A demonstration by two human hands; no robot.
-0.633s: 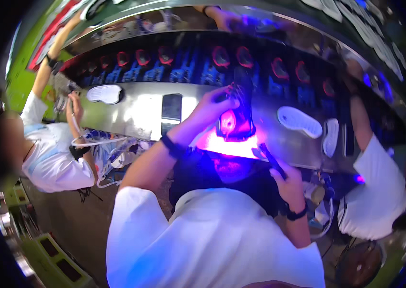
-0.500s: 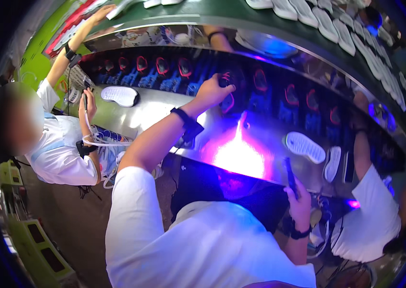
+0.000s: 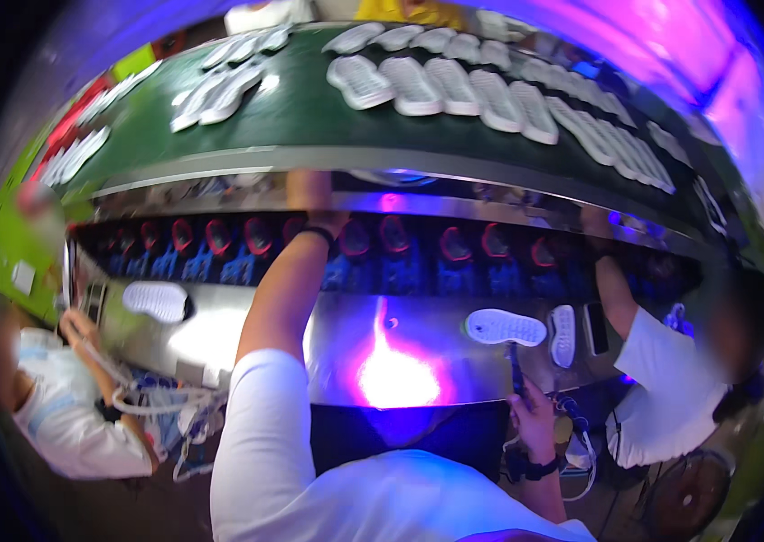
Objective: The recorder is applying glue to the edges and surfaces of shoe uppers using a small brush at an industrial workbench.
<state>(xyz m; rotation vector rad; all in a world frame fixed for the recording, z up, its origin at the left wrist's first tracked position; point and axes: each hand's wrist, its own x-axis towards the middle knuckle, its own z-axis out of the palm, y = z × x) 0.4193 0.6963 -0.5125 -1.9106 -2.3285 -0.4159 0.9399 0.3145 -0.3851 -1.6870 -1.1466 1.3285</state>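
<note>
My left arm stretches forward over the metal bench [image 3: 337,352]. My left hand [image 3: 311,192] is past the row of dark shoes with red-rimmed openings [image 3: 258,237], close under the edge of the green belt; its fingers are blurred and hidden. Low on the right, my right hand [image 3: 535,421] is closed around a slim dark stick-shaped tool [image 3: 516,372], whose upper end points at a white shoe sole [image 3: 506,328] lying on the bench. Another white sole [image 3: 562,336] lies just right of it.
Many white soles [image 3: 445,88] lie on the green belt [image 3: 291,126]. Bright pink-white light [image 3: 398,378] falls on the bench's front edge. A white sole [image 3: 156,301] lies at left. Co-workers sit on both sides, one at left [image 3: 84,397], one at right [image 3: 671,388].
My left hand has left the dark shoe it was on and reached farther forward, toward the belt edge. The view has tilted up, showing more belt. My right hand keeps the dark tool.
</note>
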